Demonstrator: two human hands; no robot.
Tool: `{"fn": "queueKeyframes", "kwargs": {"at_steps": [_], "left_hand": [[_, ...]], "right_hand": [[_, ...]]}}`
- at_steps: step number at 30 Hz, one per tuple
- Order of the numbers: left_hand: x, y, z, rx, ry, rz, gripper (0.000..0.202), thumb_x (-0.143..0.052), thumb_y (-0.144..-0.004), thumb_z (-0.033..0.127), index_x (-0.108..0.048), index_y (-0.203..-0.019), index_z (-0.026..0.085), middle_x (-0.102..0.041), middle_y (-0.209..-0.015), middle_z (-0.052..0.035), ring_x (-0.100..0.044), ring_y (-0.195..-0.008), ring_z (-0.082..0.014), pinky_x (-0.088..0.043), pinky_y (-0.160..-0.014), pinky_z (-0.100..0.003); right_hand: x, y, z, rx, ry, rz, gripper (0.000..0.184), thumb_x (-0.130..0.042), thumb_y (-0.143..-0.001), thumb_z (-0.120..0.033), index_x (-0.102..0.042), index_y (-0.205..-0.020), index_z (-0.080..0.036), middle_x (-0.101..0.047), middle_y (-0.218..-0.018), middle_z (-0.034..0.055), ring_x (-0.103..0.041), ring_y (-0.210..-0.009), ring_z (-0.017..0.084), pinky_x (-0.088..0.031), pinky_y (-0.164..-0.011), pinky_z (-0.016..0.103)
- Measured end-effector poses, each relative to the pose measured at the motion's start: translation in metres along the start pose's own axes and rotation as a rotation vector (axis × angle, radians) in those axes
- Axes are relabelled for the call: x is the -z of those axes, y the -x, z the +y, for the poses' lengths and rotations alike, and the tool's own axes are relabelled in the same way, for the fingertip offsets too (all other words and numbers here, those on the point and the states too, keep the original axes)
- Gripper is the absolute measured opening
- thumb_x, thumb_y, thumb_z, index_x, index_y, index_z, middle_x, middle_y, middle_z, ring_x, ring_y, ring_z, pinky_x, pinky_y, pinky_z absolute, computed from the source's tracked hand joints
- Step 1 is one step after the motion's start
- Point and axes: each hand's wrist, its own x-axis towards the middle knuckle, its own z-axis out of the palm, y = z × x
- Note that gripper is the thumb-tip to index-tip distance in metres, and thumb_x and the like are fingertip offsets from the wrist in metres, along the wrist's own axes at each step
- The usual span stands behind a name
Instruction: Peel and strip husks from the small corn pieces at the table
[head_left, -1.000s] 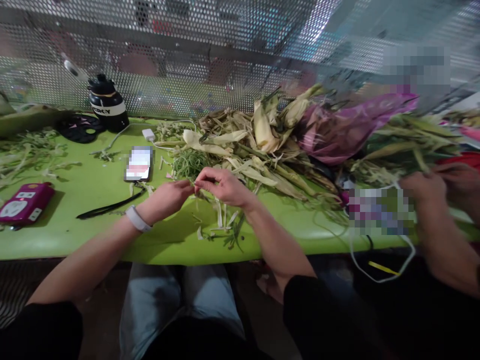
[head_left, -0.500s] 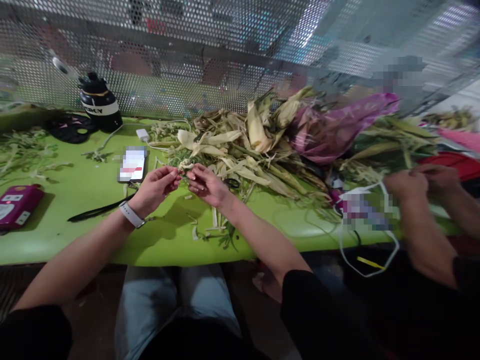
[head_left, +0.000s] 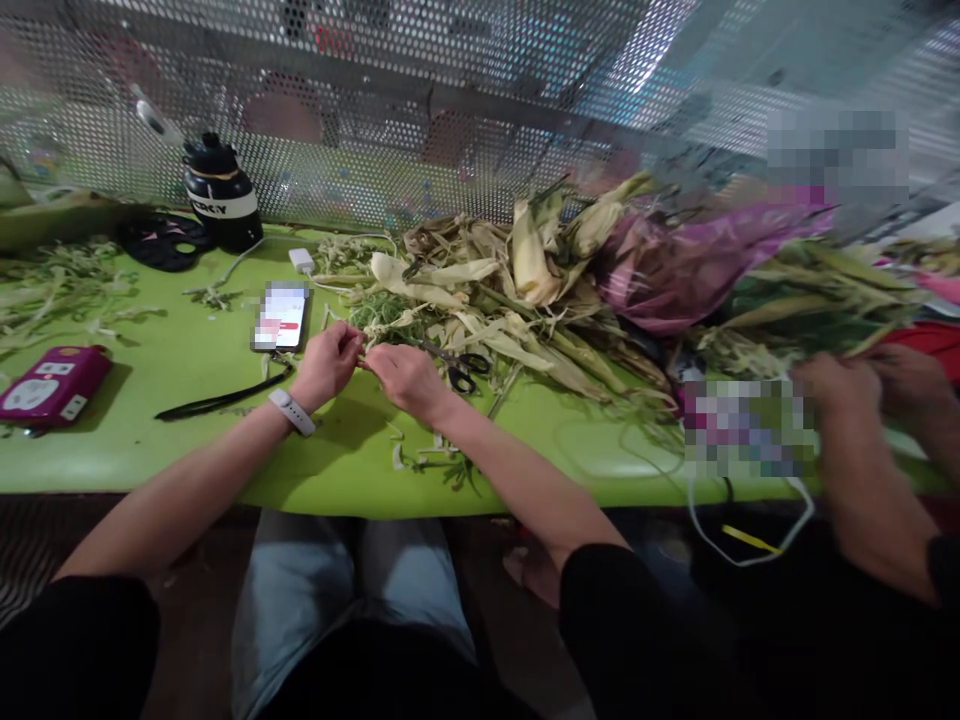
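While my left hand (head_left: 328,366) and right hand (head_left: 407,381) are nearly touching above the table (head_left: 330,475), my fingertips are pinching the near end of a pale strip (head_left: 394,324). My right hand is covering part of it, so I cannot tell exactly which fingers are bearing on it. The strip is pointing away from me and to the right, its long axis slanting just above the green shreds (head_left: 373,312).

Beyond my hands, the husks (head_left: 531,266) are blocking the far side, and the scissors (head_left: 454,362) are lying just beside my right hand, handles turned rightward. The phone (head_left: 283,318) is resting near my left hand, with the strap (head_left: 225,392) trailing below it. Farther left, the power box (head_left: 56,388) is sitting near the front edge, and the bottle (head_left: 223,212) is standing upright by the mesh (head_left: 375,130). The pink bag (head_left: 675,265) is slumping to the right of the husks, and past it a co-worker's hands (head_left: 844,385) are working, their fingers too blurred to read.

I am counting one phone, one strap, one pair of scissors, one power box, one bottle, one plug (head_left: 301,262) and one pink bag; the husks and shreds are lying too tangled to number. Several scraps (head_left: 444,460) are scattering the table in front of me.
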Motion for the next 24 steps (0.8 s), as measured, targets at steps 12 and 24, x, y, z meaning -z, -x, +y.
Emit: {"fn": "queueKeyframes", "kwargs": {"at_steps": [12,24], "left_hand": [[0.001,-0.006,-0.011,0.165,0.306,-0.131,0.009,-0.056,-0.085,0.014,-0.057,-0.075,0.014,-0.058,-0.063,-0.001,-0.052,-0.054,-0.0092,-0.045,-0.056,-0.022],[0.017,0.02,0.028,-0.706,-0.239,-0.685,0.025,-0.047,-0.093,0.021,-0.071,-0.1,0.02,-0.068,-0.098,-0.0099,-0.062,-0.078,-0.0166,-0.046,-0.071,-0.027]], "right_hand": [[-0.011,-0.002,0.004,0.066,0.052,-0.003,0.034,-0.031,-0.101,-0.03,-0.061,-0.089,-0.019,-0.069,-0.098,0.0142,-0.059,-0.076,0.02,-0.042,-0.071,0.032],[0.085,0.005,-0.005,-0.236,-0.641,-0.205,0.036,-0.055,-0.091,-0.052,-0.056,-0.078,-0.019,-0.059,-0.07,0.0003,-0.048,-0.06,0.011,-0.037,-0.06,0.026]]}}
